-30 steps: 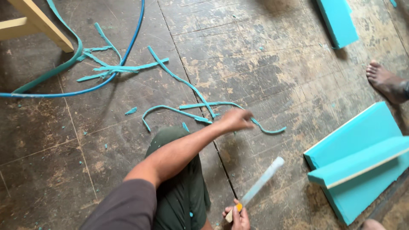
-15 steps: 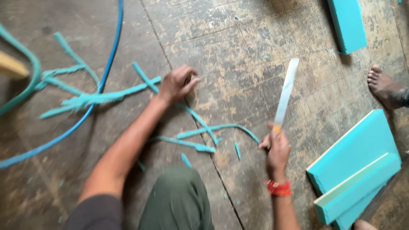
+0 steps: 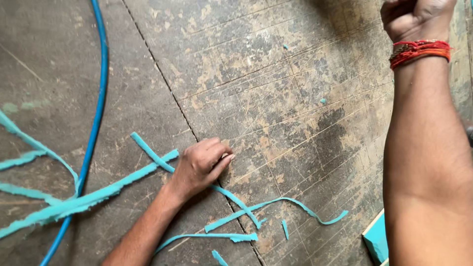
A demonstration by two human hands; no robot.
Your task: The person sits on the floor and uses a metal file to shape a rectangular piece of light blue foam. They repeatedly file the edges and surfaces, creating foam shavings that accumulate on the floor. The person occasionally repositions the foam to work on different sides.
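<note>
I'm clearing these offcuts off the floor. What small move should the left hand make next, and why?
Probably close the left hand on the teal foam strip under its fingers and lift. The hand lies flat on that strip, fingers loose, not yet gripping. More strips lie scattered just beside it on the worn floor.

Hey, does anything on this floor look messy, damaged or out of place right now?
Yes. Thin teal strips lie scattered and crossing each other on the floor, like offcuts, and the left hand rests on one. Small teal crumbs sit nearby. The floor surface is badly worn and scored. A blue hose runs across it.
</note>
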